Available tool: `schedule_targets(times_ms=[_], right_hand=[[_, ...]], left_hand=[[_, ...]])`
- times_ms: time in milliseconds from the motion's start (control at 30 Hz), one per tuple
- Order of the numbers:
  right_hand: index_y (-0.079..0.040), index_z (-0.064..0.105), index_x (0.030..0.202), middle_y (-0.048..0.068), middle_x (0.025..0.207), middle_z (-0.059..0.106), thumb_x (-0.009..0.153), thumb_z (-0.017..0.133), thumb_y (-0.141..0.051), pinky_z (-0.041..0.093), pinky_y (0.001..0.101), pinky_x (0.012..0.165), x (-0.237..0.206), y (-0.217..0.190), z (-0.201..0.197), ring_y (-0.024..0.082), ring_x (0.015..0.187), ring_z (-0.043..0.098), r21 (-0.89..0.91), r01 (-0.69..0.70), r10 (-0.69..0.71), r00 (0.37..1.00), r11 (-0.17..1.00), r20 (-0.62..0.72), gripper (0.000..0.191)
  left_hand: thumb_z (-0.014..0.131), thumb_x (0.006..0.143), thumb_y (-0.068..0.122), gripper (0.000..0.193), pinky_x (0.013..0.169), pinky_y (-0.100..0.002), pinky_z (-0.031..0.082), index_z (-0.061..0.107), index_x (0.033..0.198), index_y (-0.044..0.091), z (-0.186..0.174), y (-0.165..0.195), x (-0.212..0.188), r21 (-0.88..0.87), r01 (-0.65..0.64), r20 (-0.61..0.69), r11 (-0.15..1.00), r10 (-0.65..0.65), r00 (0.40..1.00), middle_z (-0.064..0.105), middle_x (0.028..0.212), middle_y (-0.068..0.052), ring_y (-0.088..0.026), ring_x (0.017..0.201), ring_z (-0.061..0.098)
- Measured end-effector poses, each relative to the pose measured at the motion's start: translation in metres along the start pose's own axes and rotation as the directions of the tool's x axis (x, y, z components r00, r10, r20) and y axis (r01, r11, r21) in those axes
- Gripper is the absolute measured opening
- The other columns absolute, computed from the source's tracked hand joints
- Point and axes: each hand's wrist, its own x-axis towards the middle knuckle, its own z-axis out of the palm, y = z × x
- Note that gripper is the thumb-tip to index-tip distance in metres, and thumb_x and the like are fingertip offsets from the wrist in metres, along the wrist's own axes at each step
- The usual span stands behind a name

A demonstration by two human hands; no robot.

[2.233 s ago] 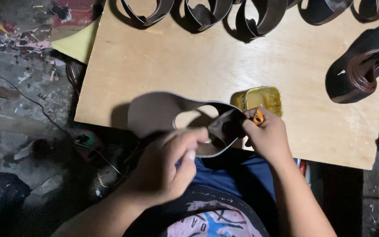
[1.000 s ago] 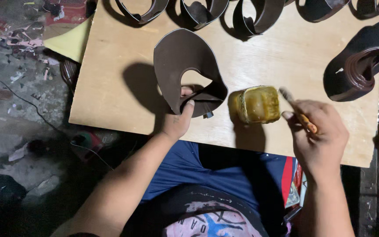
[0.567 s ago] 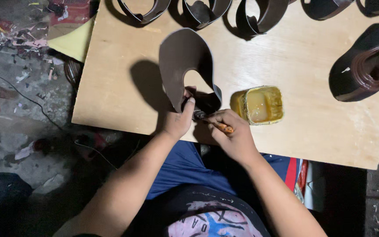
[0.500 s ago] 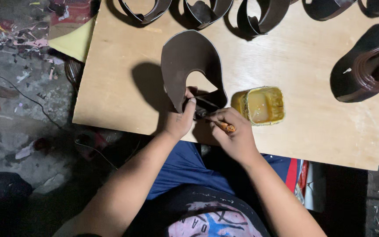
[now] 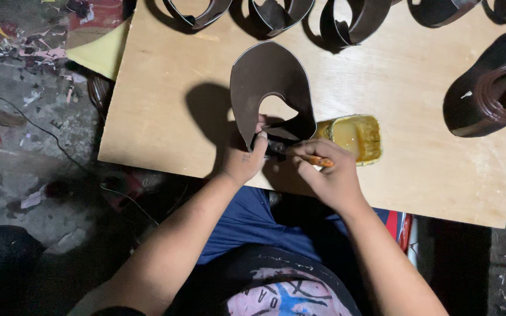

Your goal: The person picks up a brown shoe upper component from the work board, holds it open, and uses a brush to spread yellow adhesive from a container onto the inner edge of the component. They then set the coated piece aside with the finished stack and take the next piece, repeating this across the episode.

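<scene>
Left hand (image 5: 242,165) grip clamped on brown leather piece (image 5: 267,79), long axis running away; right hand (image 5: 330,178) grip pinching brush (image 5: 300,155), bristles pointing left at leather's near end.

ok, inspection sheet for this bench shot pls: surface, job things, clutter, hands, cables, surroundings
Surface: plywood board, bare at left.
Job things: brown leather piece propped up; brush at its lower edge; yellow glue tub beside it, open.
Clutter: curved leather pieces along the far edge; dark shoe part at right.
Hands: left hand steadies the leather piece; right hand grips the brush.
Cables: thin black wire on the floor at left.
Surroundings: grimy floor with scraps; yellow sheet at the board's corner.
</scene>
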Motion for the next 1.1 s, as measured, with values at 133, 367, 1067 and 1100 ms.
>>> schedule_targets(times_ms=[133,367,1067,1100], right_hand=[[0.002,0.072,0.101,0.012,0.099,0.073,0.086,0.072,-0.005,0.055,0.0303,0.080,0.006,-0.005,0.016,0.022,0.091,0.071,-0.069,0.062,-0.061,0.998,0.996,0.018,0.017],[0.000,0.073,0.090,0.011,0.090,0.074,0.080,0.072,-0.005,0.056,0.0335,0.077,-0.012,-0.021,-0.012,0.025,0.083,0.073,-0.025,-0.117,0.117,0.993,0.993,0.001,0.011],[0.001,0.068,0.100,0.013,0.103,0.070,0.085,0.069,-0.002,0.055,0.0329,0.085,0.001,0.007,0.011,0.027,0.096,0.069,-0.056,0.190,-0.192,0.981,0.980,-0.036,0.015],[0.000,0.069,0.099,0.013,0.102,0.069,0.084,0.069,-0.002,0.054,0.0323,0.084,0.002,0.009,0.011,0.027,0.095,0.069,-0.076,0.185,-0.188,0.982,0.980,-0.035,0.015]], left_hand=[[0.059,0.093,0.004,0.022,0.090,-0.043,0.056,0.061,0.115,0.003,0.002,-0.001,0.001,0.036,0.023,0.032,0.999,-0.024,0.999,0.068,0.113,-0.016,-0.034,0.104,0.069],[0.060,0.094,0.014,0.019,0.086,-0.048,0.053,0.063,0.110,0.004,-0.002,0.016,0.008,0.161,0.139,0.030,0.977,-0.146,0.989,0.068,0.109,-0.020,-0.042,0.102,0.066],[0.066,0.089,0.031,0.038,0.090,-0.052,0.049,0.057,0.108,-0.001,0.007,0.035,0.034,0.444,0.375,0.055,0.814,-0.442,0.895,0.064,0.110,-0.025,-0.045,0.106,0.062],[0.065,0.089,0.031,0.038,0.091,-0.052,0.049,0.058,0.108,-0.001,0.007,0.036,0.035,0.444,0.389,0.046,0.807,-0.454,0.890,0.064,0.110,-0.025,-0.044,0.106,0.062]])
